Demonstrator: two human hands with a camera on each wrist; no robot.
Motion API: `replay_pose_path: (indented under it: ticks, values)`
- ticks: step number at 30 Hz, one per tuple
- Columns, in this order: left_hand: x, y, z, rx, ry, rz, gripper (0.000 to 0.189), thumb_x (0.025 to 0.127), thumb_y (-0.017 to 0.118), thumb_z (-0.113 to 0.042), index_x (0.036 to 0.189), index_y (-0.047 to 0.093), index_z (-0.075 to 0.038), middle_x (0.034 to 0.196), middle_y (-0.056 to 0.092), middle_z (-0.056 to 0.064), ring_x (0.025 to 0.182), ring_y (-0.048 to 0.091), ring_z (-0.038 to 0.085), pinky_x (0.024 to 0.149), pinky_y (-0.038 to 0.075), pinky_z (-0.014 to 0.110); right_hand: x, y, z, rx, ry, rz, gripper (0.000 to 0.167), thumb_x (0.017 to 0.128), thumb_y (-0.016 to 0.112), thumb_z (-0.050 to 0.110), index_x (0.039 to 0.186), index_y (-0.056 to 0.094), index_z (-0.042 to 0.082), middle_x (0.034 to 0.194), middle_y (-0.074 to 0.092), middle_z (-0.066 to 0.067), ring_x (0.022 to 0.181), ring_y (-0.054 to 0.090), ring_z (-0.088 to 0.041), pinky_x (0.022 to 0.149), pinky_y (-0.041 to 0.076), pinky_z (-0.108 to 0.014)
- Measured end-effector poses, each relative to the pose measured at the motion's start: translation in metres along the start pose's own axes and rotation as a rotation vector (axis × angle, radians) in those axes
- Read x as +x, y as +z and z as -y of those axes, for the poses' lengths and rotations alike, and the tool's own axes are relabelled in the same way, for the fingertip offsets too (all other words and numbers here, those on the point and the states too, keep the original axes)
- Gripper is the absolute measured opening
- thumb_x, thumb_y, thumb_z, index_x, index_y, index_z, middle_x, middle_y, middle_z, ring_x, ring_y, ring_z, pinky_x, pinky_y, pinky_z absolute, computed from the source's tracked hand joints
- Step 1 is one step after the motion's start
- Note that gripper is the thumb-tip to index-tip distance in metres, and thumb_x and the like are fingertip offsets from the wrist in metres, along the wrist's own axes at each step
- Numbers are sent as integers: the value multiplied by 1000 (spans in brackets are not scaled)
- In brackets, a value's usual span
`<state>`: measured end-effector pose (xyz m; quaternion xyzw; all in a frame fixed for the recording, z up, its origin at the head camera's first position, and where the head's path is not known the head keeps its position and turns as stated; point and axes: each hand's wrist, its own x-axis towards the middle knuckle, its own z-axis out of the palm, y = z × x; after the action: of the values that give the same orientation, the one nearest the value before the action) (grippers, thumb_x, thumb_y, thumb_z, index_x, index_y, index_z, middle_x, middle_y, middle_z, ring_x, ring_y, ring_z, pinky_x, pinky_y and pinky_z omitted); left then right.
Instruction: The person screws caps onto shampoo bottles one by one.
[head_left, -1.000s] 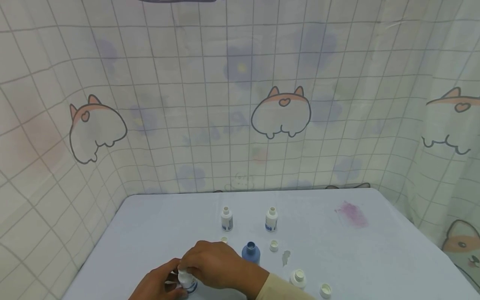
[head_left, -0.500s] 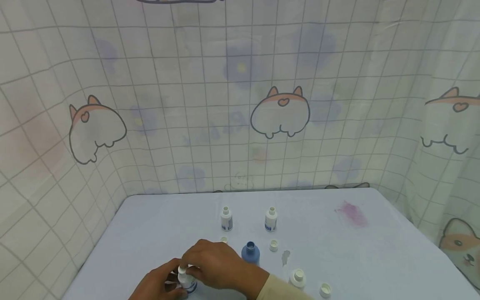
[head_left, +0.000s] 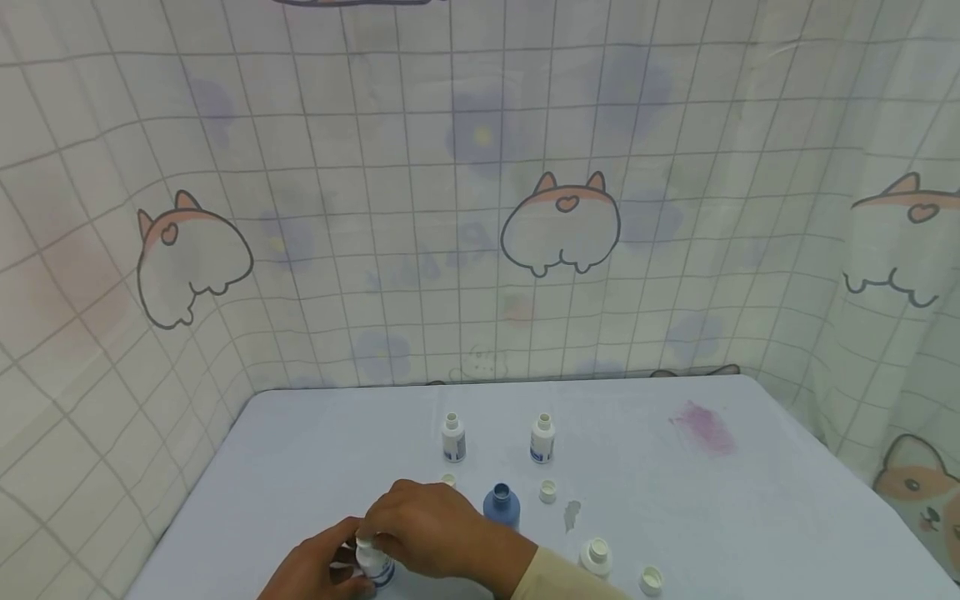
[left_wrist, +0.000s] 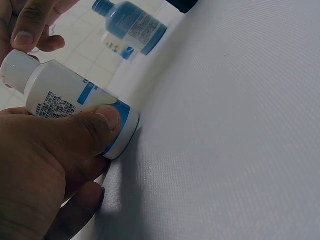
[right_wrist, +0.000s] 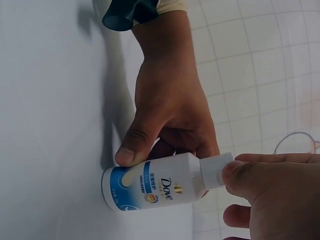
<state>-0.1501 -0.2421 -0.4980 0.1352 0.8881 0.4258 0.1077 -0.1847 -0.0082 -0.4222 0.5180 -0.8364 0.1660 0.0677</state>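
A small white Dove bottle [right_wrist: 160, 182] with a blue-and-white label stands upright on the table, near its front left. My left hand [head_left: 318, 567] grips the bottle's body, its thumb [left_wrist: 95, 127] pressed along the label. From above, my right hand [head_left: 431, 529] pinches the white cap [right_wrist: 212, 171] on the bottle's neck between thumb and fingers. The cap is mostly covered by those fingers in the head view. Just right of the right hand is a blue bottle [head_left: 502, 506] without a cap, its lower part partly hidden by the wrist.
Two uncapped white bottles [head_left: 453, 439] [head_left: 542, 440] stand farther back. A third uncapped white bottle [head_left: 597, 557] is at the front right. Loose white caps [head_left: 547, 492] [head_left: 651, 581] lie nearby, one more [head_left: 447, 480] behind the right hand. A patterned curtain [head_left: 420, 208] surrounds the white table [head_left: 330, 450].
The fingers of my right hand shift slightly on the cap. My left hand and the bottle it grips stay in place.
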Motion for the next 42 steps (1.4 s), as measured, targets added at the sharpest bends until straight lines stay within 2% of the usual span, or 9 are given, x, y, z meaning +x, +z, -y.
replay_pose_path:
  ticks: [9, 15, 22, 37, 42]
  values:
    - [0, -2, -2, -1, 5, 11, 62, 79, 90, -27, 132, 61, -17, 114, 69, 5, 101, 70, 31, 79, 61, 38, -1, 2, 2, -15, 36, -19, 17, 98, 72, 26, 114, 76, 29, 113, 69, 22, 104, 56, 8, 78, 43, -6]
    - [-2, -1, -4, 3, 11, 12, 61, 79, 90, -29, 131, 61, -15, 114, 68, 6, 100, 71, 32, 79, 61, 39, -3, 3, 3, -1, 33, 21, 24, 100, 70, 27, 124, 71, 29, 118, 67, 21, 108, 55, 7, 79, 44, -7]
    - [-3, -2, -5, 7, -3, 4, 61, 79, 90, -28, 130, 61, -15, 112, 69, 4, 100, 71, 30, 79, 61, 39, -2, 4, 1, -60, -8, 17, 27, 100, 69, 26, 127, 70, 28, 117, 67, 20, 107, 56, 6, 80, 43, -6]
    - [-1, 0, -5, 26, -14, -18, 67, 77, 92, -28, 133, 60, -11, 113, 70, 5, 101, 70, 30, 78, 61, 38, 1, 1, 5, -25, 87, 55, 26, 101, 67, 31, 127, 71, 28, 115, 67, 20, 101, 55, 6, 69, 42, -7]
    - [-2, 0, -6, 24, -10, -12, 63, 77, 91, -30, 129, 61, -14, 112, 70, 5, 100, 71, 31, 78, 61, 39, -2, 3, 4, -43, 69, 32, 26, 100, 69, 31, 126, 72, 29, 114, 68, 21, 101, 55, 6, 69, 42, -7]
